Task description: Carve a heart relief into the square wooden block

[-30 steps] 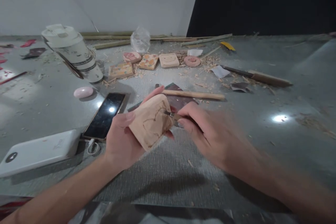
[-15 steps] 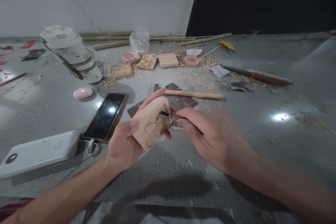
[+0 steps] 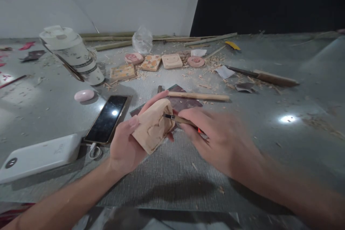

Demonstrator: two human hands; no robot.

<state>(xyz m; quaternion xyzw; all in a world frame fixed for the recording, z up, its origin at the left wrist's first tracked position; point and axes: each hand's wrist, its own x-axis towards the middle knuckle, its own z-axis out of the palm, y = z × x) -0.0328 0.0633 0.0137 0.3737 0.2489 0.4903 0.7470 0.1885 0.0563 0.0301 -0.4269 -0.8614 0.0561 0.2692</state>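
A pale wooden block [image 3: 151,129] with carved, dark-edged outlines on its face is tilted above the table, gripped by my left hand [image 3: 126,147]. The left thumb presses on the block's near face and the fingers wrap behind it. My right hand [image 3: 215,136] is closed around the wooden handle of a carving tool [image 3: 180,119]. The tool's dark metal tip touches the carved upper right part of the block. A bit of red shows at the handle under the right fingers. Behind the block, a wooden stick [image 3: 201,96] lies across dark sandpaper [image 3: 183,104].
A phone [image 3: 107,118], white power bank [image 3: 40,156] and pink oval object [image 3: 84,95] lie to the left. Farther back stand a patterned cup [image 3: 75,55] and several small carved pieces [image 3: 171,61] among shavings. A knife [image 3: 269,76] lies at right.
The tool has moved slightly left along the block, and more of its handle shows, with red now visible under the right fingers. The right grip has shifted a little; the block is nearly still.
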